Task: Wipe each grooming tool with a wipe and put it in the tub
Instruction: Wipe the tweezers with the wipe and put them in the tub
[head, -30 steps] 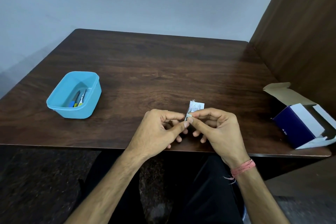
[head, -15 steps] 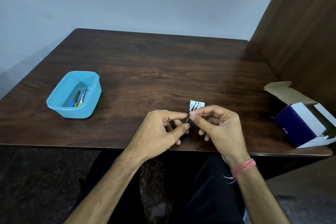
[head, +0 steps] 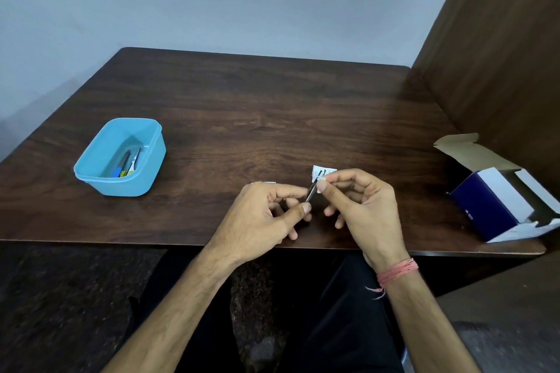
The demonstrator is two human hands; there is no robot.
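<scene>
A thin metal tool [head: 311, 192] slants between both hands, its upper end tucked into a small white wipe [head: 323, 172]. The open light-blue tub [head: 91, 162] sits well to the left, with several tools [head: 128, 164] lying inside.

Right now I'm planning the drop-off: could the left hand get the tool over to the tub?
Probably yes: bare table lies between the left hand, pinching the tool, and the open tub.

Slim metal tool [head: 311, 192] mostly hidden by fingers [head: 306, 208], box [head: 503, 206] cut off at right
</scene>
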